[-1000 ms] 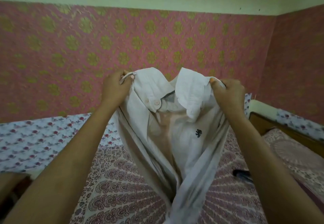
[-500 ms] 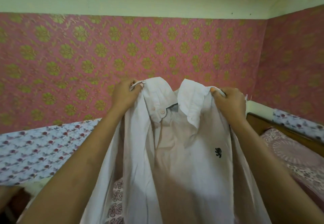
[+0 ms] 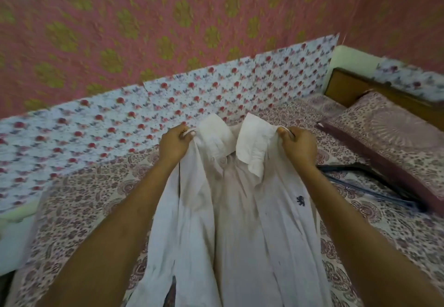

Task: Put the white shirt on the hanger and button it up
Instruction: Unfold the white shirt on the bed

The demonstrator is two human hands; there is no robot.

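Both hands, left [image 3: 174,144] and right [image 3: 299,146], grip the white shirt [image 3: 240,210] by its shoulders. The hanger [image 3: 374,184] lies on the bed [image 3: 79,201], right of the shirt, long axis crosswise; right hand nearer.

White shirt [image 3: 240,222] — unbuttoned, black hanger [image 3: 374,181] beside

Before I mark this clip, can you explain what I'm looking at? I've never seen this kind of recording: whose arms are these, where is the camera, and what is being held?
There is no machine here. The camera sits on a person's head and looks forward and down, so the two bare arms reaching in from below are the wearer's own. The left hand and the right hand each grip a shoulder of a white shirt, holding it spread over a bed with a patterned bedsheet. The shirt front hangs open, collar up. A dark hanger lies on the bed to the right, not yet in the shirt. A pillow lies beyond it.
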